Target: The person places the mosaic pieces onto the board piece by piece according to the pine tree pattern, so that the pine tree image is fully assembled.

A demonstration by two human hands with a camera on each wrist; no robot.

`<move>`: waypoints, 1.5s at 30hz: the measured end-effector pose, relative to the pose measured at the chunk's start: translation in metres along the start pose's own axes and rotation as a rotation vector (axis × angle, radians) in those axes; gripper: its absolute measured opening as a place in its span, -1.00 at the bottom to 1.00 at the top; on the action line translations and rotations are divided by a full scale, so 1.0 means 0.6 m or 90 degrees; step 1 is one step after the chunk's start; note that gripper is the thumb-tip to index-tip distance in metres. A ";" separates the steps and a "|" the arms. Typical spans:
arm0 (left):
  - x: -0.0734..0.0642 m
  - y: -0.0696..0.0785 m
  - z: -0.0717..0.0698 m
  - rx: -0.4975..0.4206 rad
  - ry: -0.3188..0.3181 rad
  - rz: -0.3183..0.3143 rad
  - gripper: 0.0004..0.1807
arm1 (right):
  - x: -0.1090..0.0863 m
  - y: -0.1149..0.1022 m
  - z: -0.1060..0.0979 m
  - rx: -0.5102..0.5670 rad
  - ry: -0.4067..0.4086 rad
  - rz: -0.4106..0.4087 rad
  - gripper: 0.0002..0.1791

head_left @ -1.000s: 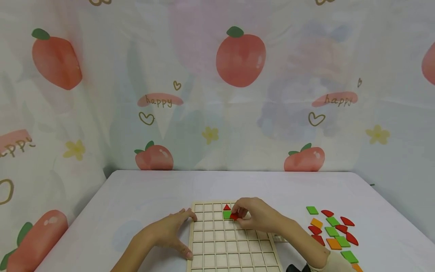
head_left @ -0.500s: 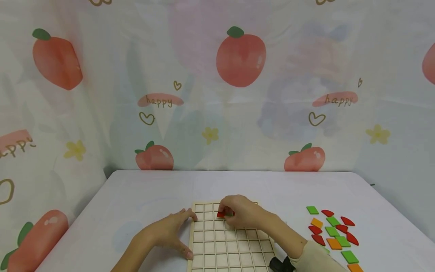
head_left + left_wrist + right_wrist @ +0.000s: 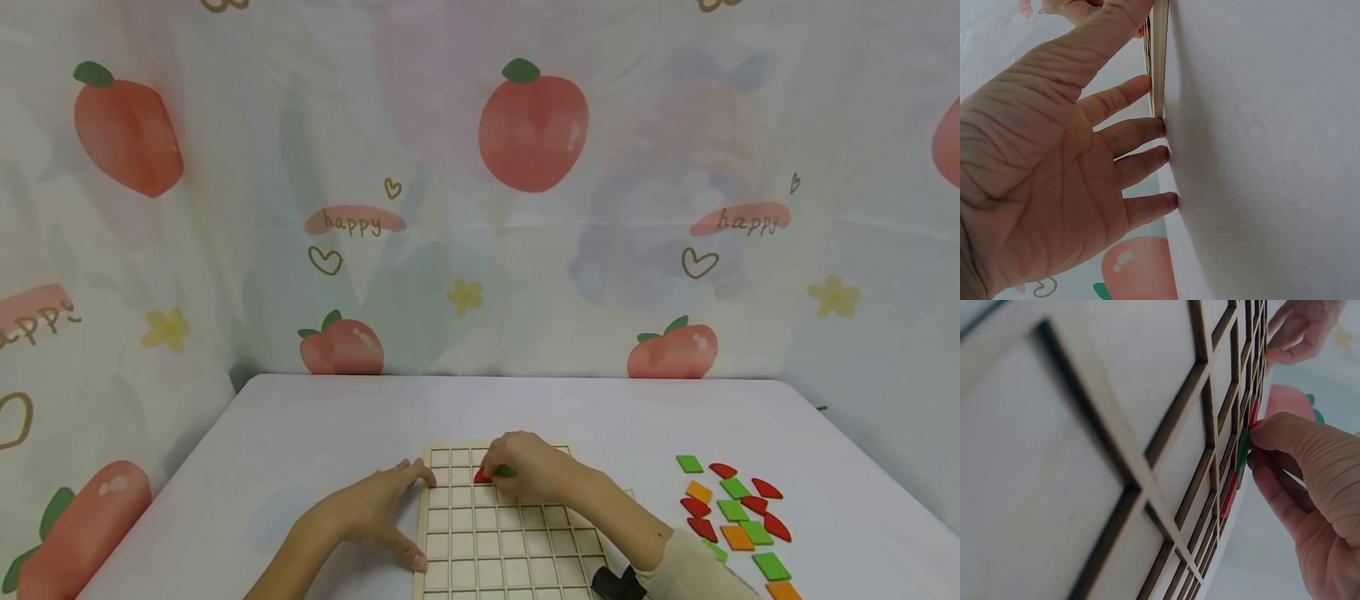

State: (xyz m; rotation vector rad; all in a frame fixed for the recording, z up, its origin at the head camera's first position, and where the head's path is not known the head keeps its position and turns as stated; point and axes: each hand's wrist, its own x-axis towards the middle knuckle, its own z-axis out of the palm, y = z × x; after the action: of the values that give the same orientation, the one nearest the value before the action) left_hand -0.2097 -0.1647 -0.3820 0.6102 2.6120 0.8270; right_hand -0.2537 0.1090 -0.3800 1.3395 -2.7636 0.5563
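Note:
A wooden grid board [image 3: 462, 522] lies on the table. My left hand [image 3: 371, 504] rests along its left edge, fingers spread; in the left wrist view the fingers [image 3: 1138, 165] look straight, with fingertips at the edge. Over the board's upper part, my right hand [image 3: 536, 467] pinches a small red tile [image 3: 481, 476] between thumb and fingers, low at the grid. Beside it is a green tile [image 3: 506, 472], partly covered by the hand. The right wrist view shows another red tile [image 3: 1229, 495] in the grid on the green tile's other side. The pinched tile's full shape is hidden.
Loose tiles lie on the table to the right: green squares [image 3: 772, 567], orange squares [image 3: 738, 538] and curved red pieces [image 3: 777, 527], several in all. A black device [image 3: 619, 582] is strapped at the right wrist. A printed curtain [image 3: 540, 250] stands behind the table.
My right hand has moved left across the green tile, then stayed nearly still. The red tile at its fingertips has turned and shifted slightly left. The left hand has kept its place.

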 end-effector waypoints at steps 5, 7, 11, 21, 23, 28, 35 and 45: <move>0.001 -0.002 0.003 0.001 -0.001 0.000 -0.08 | -0.013 0.009 0.001 -0.004 0.018 -0.013 -0.86; 0.002 -0.002 0.003 0.000 -0.001 0.002 -0.08 | -0.022 0.012 -0.002 0.007 0.030 -0.012 -0.82; 0.002 -0.001 0.003 0.004 0.001 0.007 -0.08 | -0.043 0.019 -0.016 0.024 0.048 -0.009 -0.79; 0.002 -0.001 0.002 0.007 0.002 0.005 -0.09 | -0.091 0.033 -0.040 -0.004 0.050 0.018 -0.82; 0.002 -0.001 0.002 0.007 0.002 0.005 -0.09 | -0.102 0.034 -0.043 0.006 0.047 0.028 -0.81; 0.002 0.000 0.001 0.013 0.003 0.002 -0.07 | -0.129 0.038 -0.051 0.015 0.048 0.049 -0.79; 0.001 0.000 0.000 0.012 0.001 -0.004 -0.08 | -0.160 0.048 -0.056 0.018 0.096 0.038 -0.80; 0.000 0.001 -0.001 -0.001 0.000 0.006 -0.09 | -0.200 0.065 -0.067 0.030 0.120 0.063 -0.77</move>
State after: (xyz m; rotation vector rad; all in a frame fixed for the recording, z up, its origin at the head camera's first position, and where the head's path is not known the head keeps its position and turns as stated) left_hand -0.2094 -0.1643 -0.3812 0.6221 2.6095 0.8319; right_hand -0.2132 0.2349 -0.3750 1.0992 -2.6900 0.7162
